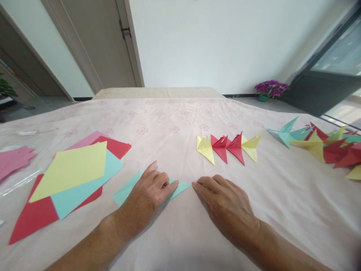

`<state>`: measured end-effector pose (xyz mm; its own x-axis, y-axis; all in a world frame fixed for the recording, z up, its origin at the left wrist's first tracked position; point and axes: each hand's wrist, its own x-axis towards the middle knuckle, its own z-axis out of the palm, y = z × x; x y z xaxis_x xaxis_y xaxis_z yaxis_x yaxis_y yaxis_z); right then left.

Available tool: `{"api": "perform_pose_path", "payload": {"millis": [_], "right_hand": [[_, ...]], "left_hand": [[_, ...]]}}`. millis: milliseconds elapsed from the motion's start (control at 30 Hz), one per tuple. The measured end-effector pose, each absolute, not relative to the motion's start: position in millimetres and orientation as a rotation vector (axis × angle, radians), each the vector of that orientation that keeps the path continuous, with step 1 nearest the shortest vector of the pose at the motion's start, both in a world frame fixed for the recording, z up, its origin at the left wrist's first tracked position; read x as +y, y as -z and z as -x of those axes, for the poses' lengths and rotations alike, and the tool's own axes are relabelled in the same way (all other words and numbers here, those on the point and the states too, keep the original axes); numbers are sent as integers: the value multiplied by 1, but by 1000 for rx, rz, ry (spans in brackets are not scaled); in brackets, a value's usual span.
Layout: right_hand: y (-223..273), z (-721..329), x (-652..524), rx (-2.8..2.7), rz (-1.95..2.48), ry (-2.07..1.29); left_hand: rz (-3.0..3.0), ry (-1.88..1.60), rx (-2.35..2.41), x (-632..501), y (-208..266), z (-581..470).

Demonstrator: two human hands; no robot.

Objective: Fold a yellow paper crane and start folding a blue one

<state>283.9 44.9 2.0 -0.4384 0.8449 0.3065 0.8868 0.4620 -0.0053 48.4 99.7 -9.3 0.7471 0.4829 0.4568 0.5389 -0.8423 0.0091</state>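
Note:
A light teal sheet of origami paper (128, 188), folded to a long shape with a narrow point at its right end, lies flat on the cloth before me. My left hand (153, 186) rests across its middle and holds it down, fingers bent and thumb pressed on the paper; it hides much of the sheet. At the narrow right tip, my right hand (225, 199) has its fingers closed together, fingertips pinching the paper's point. Beyond the right hand stands a row of folded paper cranes (228, 148), yellow and red.
At left lies a pile of square paper sheets (73, 165) in yellow, teal, red and pink. Pink paper (14, 160) and a clear plastic wrapper (22, 182) are farther left. More folded cranes (332, 146) crowd the right edge. A pale flowered tablecloth (158, 116) covers the table.

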Motion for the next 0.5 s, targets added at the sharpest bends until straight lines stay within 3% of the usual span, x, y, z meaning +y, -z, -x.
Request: {"api": "perform_pose_path", "payload": {"millis": [167,500], "right_hand": [[-4,-275,47,-2357,1427,72],[-3,-270,52,-2314,1356,116]], "left_hand": [[2830,655,-837,99,9,-48],[2844,622,-843,98,9,-49]]}}
